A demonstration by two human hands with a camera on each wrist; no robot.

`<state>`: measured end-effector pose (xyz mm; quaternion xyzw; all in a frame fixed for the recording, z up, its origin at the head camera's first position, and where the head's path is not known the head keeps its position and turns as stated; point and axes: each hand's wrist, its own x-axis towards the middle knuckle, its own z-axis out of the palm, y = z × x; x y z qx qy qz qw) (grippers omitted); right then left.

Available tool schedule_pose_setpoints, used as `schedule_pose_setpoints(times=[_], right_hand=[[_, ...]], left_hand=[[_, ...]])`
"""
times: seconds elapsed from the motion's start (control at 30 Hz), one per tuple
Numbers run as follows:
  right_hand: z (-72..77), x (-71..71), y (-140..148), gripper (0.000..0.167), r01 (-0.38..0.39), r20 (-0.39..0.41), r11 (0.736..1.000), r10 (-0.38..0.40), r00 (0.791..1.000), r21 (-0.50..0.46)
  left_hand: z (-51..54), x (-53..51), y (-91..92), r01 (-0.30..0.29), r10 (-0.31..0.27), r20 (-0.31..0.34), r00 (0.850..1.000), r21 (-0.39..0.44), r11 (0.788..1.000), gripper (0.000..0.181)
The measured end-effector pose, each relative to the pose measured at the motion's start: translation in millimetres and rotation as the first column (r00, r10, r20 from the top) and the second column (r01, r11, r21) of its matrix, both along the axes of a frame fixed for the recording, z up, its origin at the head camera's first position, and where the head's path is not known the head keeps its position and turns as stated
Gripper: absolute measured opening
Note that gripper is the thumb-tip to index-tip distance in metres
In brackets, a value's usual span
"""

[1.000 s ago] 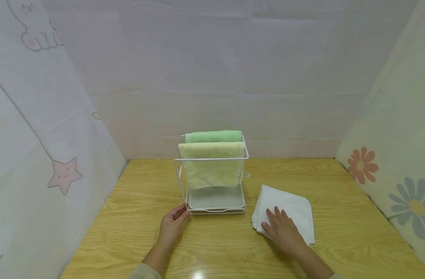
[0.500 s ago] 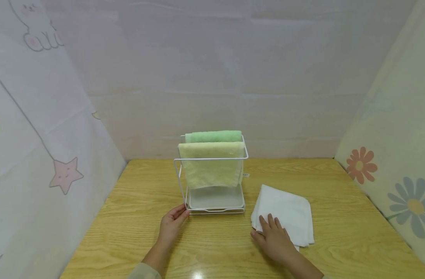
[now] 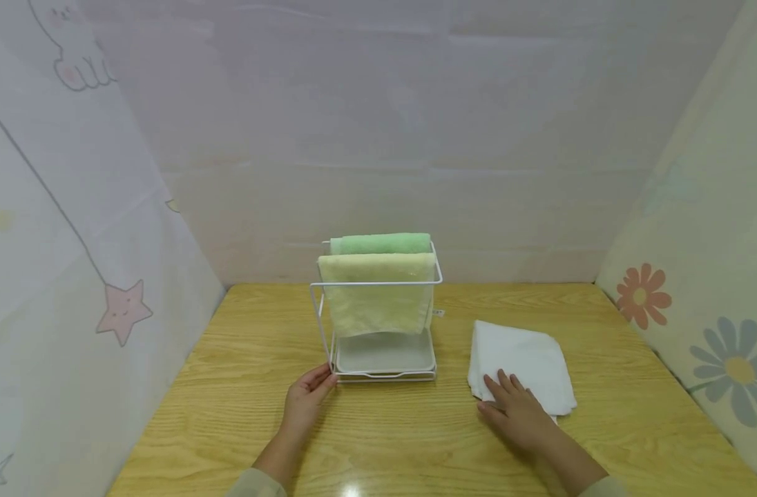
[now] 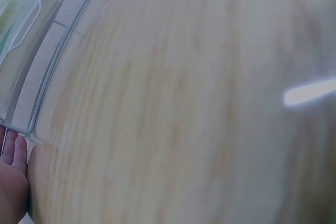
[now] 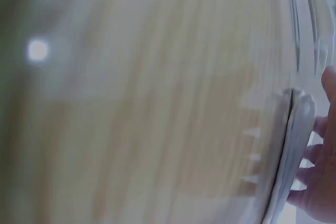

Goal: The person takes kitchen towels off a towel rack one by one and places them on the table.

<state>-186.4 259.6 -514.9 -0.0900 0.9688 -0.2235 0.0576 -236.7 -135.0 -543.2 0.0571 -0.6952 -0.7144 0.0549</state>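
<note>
A white wire towel rack [image 3: 383, 376] stands upright on the table, with a pale tray [image 3: 385, 353] at its base. Over its bars hang a yellow towel [image 3: 378, 295] and, behind that, a green towel [image 3: 385, 244]. My left hand [image 3: 304, 400] pinches the rack's near left bottom corner between thumb and fingers; in the left wrist view its fingertips [image 4: 20, 150] meet the wire. To the right lies a folded white towel [image 3: 520, 355]. My right hand [image 3: 520, 414] rests its outstretched fingers on this towel's near left part, thumb at the edge.
The wooden table [image 3: 242, 345] reaches to a fabric backdrop [image 3: 378, 152] at the rear. Printed cloth walls border it left and right. A small white tag [image 3: 438, 313] sticks out beside the rack's right side.
My right hand first slid toward the white towel's near left edge. Then hand and towel shifted right and slightly away, the towel turning a little. Left hand and rack stayed put.
</note>
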Motion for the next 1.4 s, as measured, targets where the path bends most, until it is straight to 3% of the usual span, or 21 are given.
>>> schedule_pose_setpoints(times=[0.5,0.77,0.9,1.0,1.13,1.4], right_hand=[[5.7,-20.9,60,0.068,0.034,-0.033,0.996,-0.031,0.999,0.080],[4.5,-29.0,80,0.073,0.066,0.015,0.986,-0.069,0.998,0.154],[7.6,-30.3,84,0.082,0.122,0.091,0.973,-0.142,0.986,0.194],[10.6,-31.4,86,0.089,0.178,0.167,0.970,-0.205,0.964,0.164],[9.2,-34.5,88,0.092,0.207,0.215,0.974,-0.221,0.951,0.088],[1.1,-42.9,104,0.087,0.170,0.136,0.984,-0.176,0.975,0.050]], left_hand=[[1.3,-0.5,-0.6,0.007,-0.007,0.001,1.000,-0.001,1.000,0.038],[2.2,0.9,-1.2,0.022,-0.022,0.007,1.000,-0.018,1.000,0.039],[3.5,1.9,-0.6,0.019,-0.019,-0.008,1.000,-0.018,1.000,0.039],[3.2,2.4,-0.3,0.015,-0.015,-0.022,1.000,-0.017,1.000,0.039],[2.6,2.0,-0.4,0.009,-0.009,-0.027,1.000,-0.009,1.000,0.038],[2.3,1.5,-0.4,0.007,-0.007,-0.009,1.000,-0.024,1.000,0.039]])
